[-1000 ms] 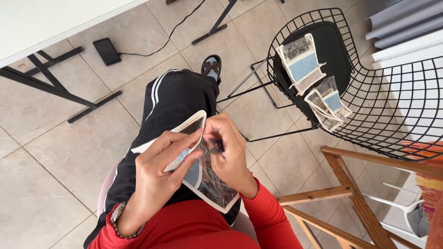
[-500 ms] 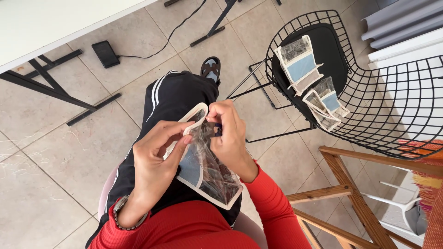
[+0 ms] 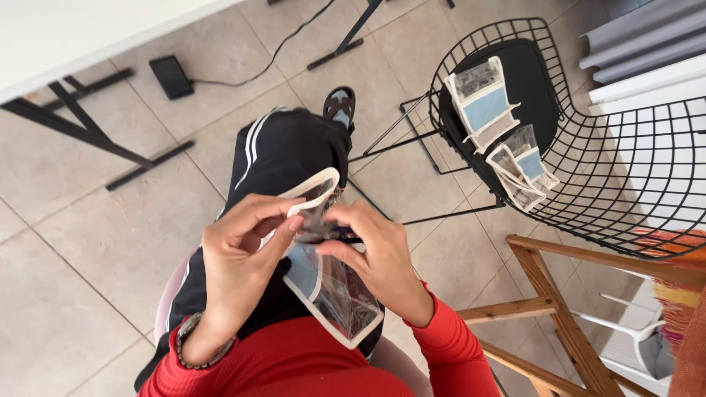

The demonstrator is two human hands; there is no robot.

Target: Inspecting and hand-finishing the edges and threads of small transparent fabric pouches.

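Pouch held over the lap between both hands, long axis running from the top edge near the knee down toward the torso. Left hand pinches the white-trimmed rim, fingers curled. Right hand pinches a small dark item at the mouth, directly beside the left fingertips.

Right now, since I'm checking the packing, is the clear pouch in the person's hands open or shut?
Open: the left hand pulls the clear pouch's white-trimmed mouth into a loop, and the right hand's fingers reach into it.
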